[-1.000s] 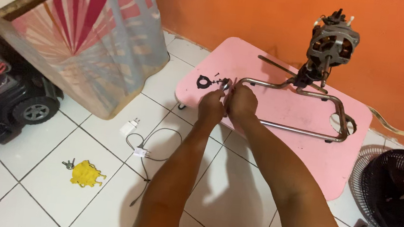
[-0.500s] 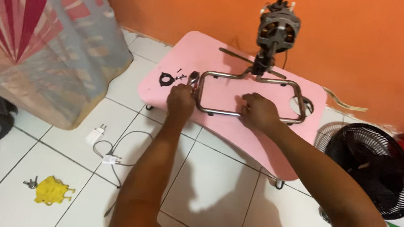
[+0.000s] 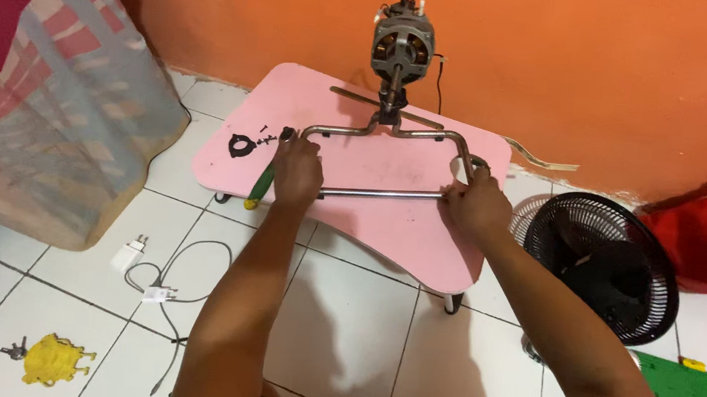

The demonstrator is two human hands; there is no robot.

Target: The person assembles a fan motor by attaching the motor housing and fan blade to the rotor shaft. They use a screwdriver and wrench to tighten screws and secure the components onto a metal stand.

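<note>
The metal frame (image 3: pixel 392 163) is lying on the pink desk (image 3: pixel 386 219), with the motor (image 3: pixel 402 42) standing at its far side. It is looking stiff and top-heavy, best gripped at the near corners. The left hand (image 3: pixel 296 171) is clasping the near left corner along with a green screwdriver (image 3: pixel 264 180); the right hand (image 3: pixel 477 204) is wrapping fingers around the near right corner. Both arms are reaching straight forward.

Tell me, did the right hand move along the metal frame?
Yes. The right hand slid from the metal frame's left corner, beside the left hand, to its right corner.
</note>
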